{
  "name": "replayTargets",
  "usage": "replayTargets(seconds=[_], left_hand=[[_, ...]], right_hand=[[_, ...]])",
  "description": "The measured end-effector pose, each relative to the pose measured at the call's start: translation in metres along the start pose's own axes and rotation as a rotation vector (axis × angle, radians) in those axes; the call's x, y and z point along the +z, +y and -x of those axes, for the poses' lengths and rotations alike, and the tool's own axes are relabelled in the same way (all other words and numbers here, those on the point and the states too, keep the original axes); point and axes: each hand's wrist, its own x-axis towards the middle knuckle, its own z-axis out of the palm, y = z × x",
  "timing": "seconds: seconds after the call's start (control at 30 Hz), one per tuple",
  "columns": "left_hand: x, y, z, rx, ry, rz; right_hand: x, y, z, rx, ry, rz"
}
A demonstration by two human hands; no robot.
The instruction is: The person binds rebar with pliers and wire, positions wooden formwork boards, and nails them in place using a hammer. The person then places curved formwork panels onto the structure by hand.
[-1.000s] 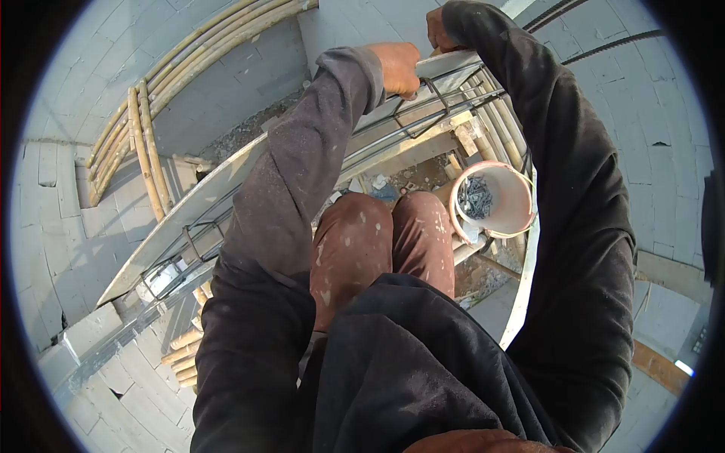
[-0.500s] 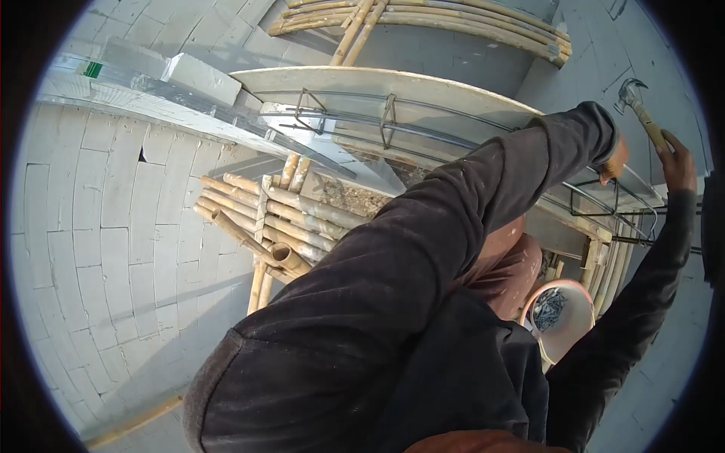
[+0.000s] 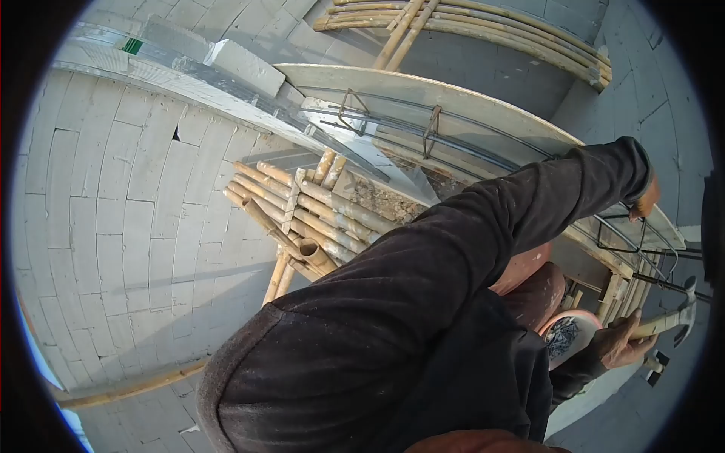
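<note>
My right hand is closed around the light handle of a claw hammer, low at the right, beside a pale bucket holding many grey nails. Farther up, my left hand is at the top edge of a long formwork board, its fingers curled over the edge and partly hidden by the sleeve. Just below that hand, steel rebar with tied stirrups runs along the board's inner side.
Bamboo poles form a platform at centre left. More bamboo lies beyond the board. A long metal-faced beam crosses the upper left. Grey block walls surround the work, and rebar ends project at the right.
The view has swung left. The hammer came into sight in my right hand, raised, and has since moved down beside the bucket. My left hand stays at the board's edge.
</note>
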Motion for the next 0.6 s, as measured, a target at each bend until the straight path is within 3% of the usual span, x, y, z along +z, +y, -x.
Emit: replayTargets(seconds=[0.03, 0.1, 0.13, 0.2, 0.27, 0.3, 0.43, 0.57, 0.6], left_hand=[[0.0, 0.001, -0.001, -0.002, 0.013, -0.009], [0.001, 0.001, 0.002, -0.014, 0.033, 0.009], [0.001, 0.0, 0.003, -0.004, 0.036, 0.033], [0.003, -0.002, -0.003, 0.014, 0.034, 0.055], [0.007, -0.006, -0.025, 0.051, 0.032, 0.011], [0.008, -0.007, -0.033, 0.061, 0.03, 0.008], [0.015, -0.008, -0.056, 0.068, 0.017, -0.105], [0.0, 0.001, 0.002, 0.003, 0.067, 0.054], [-0.001, 0.001, -0.009, 0.043, -0.025, 0.054]], right_hand=[[-0.014, 0.017, 0.017, 0.035, 0.02, -0.024], [-0.033, 0.037, 0.052, 0.145, 0.133, 0.307], [-0.053, 0.057, 0.065, 0.051, 0.12, 0.595], [-0.101, 0.111, 0.088, -0.04, 0.11, 0.885], [-0.139, 0.165, 0.113, 0.164, -0.122, 0.711], [-0.146, 0.179, 0.127, 0.167, -0.112, 0.715], [-0.17, 0.252, 0.188, 0.444, -0.608, 0.663], [-0.196, 0.369, 0.248, 0.646, -0.738, 0.83], [-0.202, 0.385, 0.266, 0.672, -0.748, 0.868]])
